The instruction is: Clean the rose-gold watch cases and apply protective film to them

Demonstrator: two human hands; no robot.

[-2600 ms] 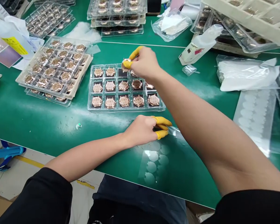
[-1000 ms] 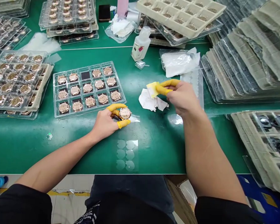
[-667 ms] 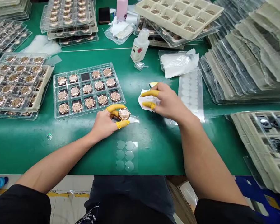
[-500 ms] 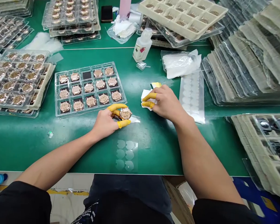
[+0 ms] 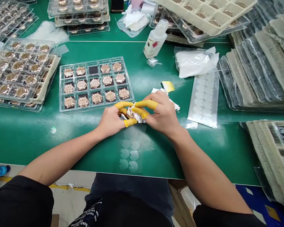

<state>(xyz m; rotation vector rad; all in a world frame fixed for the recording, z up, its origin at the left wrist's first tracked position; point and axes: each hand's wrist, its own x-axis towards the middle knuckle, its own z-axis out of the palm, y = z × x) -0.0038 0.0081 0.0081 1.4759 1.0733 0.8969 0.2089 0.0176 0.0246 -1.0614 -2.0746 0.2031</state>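
Note:
My left hand (image 5: 115,117), with yellow finger cots on its fingers, is closed round a rose-gold watch case (image 5: 130,113). A white wipe (image 5: 139,118) is pinched in my right hand (image 5: 159,113), also in yellow cots, and pressed against the watch case. The fingers and the wipe cover most of the case. Just behind the left hand lies a clear tray (image 5: 101,105) of similar watch cases, with one back-row compartment showing only its black pad. A sheet of round clear films (image 5: 129,154) lies on the green table in front of the hands.
Beyond the right hand are white wipes (image 5: 174,103) and a yellow piece (image 5: 168,86). A plastic bottle (image 5: 156,39) stands at the back. Stacked watch trays (image 5: 21,72) rise at the left, piled trays (image 5: 262,72) at the right. A film packet (image 5: 204,101) lies nearby.
My right hand has picked up a white wipe and moved left to the watch case in my left hand. The wipe now touches the case. The camera view has shifted slightly.

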